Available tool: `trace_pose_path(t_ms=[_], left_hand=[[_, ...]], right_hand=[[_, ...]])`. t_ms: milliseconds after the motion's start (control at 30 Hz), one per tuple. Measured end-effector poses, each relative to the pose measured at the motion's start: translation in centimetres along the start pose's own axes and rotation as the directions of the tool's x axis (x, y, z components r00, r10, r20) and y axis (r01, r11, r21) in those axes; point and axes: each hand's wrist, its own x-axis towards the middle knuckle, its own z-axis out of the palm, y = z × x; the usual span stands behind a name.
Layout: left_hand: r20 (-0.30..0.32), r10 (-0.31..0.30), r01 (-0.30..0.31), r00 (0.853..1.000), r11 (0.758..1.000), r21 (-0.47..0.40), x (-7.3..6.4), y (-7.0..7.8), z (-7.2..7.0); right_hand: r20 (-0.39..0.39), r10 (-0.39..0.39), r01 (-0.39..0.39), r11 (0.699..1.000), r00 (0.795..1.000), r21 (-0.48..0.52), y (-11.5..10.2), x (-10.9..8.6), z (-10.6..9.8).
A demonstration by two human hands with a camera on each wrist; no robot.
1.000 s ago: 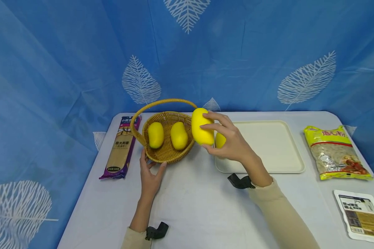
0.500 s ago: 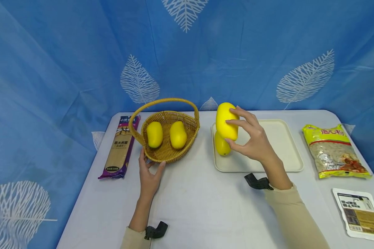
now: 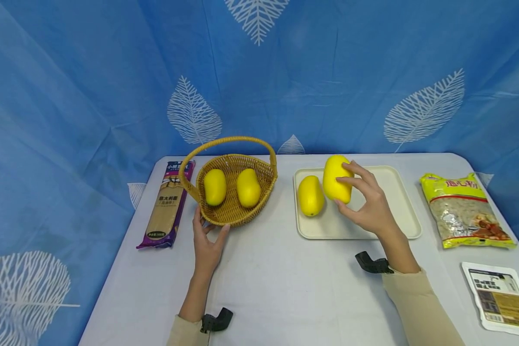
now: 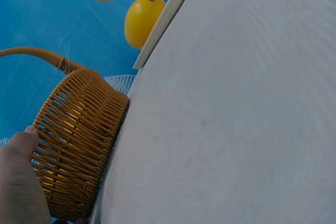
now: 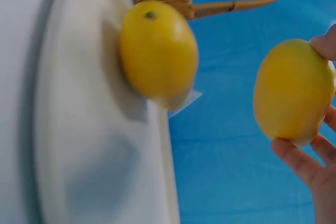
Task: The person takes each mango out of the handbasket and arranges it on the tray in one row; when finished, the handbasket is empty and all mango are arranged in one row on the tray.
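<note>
My right hand [image 3: 373, 207] holds a yellow mango [image 3: 335, 180] between thumb and fingertips, above the cream tray [image 3: 391, 226]. The right wrist view shows this held mango [image 5: 293, 92] apart from the tray surface. A second mango [image 3: 310, 196] lies on the tray's left side, its shadow beside it in the right wrist view. My left hand [image 3: 208, 249] grips the near end of a wicker basket [image 3: 228, 218], thumb at the rim in the left wrist view and other fingers mostly hidden. Inside the basket are two more mangoes, one left [image 3: 215, 187] and one right [image 3: 248, 188].
A pack of spaghetti [image 3: 166, 206] lies left of the basket. On the right are a yellow-edged bag of pasta [image 3: 469, 211] and a flat white packet [image 3: 500, 299]. The basket's tall handle [image 3: 233, 139] arches over it. A blue leaf-print curtain [image 3: 328, 72] hangs behind the table.
My right hand has carried the mango rightward from beside the basket to over the tray, then lower, uncovering the mango lying there. My left hand has stayed at the basket.
</note>
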Motion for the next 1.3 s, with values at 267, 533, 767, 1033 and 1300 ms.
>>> trace_pose_path(t_ms=[267,533,767,1033,1300], left_hand=[[0.001,-0.011,0.011,1.000,1.000,0.014,-0.1,0.1,0.0],[0.002,0.000,0.000,1.000,1.000,0.005,0.0,-0.1,0.0],[0.008,0.000,0.000,1.000,1.000,-0.004,0.0,-0.1,0.0],[0.005,0.001,-0.001,1.000,1.000,-0.013,0.0,-0.3,0.0],[0.006,0.002,-0.002,1.000,1.000,-0.005,0.0,-0.3,0.0]], right_hand=[[0.020,0.034,-0.034,0.999,0.999,0.010,1.3,-1.4,0.0],[0.045,0.075,-0.076,0.997,0.996,0.024,-1.4,-1.0,0.1],[0.066,0.114,-0.115,0.993,0.991,0.010,2.2,-2.8,0.9],[0.146,0.157,-0.160,0.987,0.977,0.009,3.7,-3.6,1.0],[0.216,0.182,-0.184,0.983,0.959,-0.014,4.2,-3.8,1.3]])
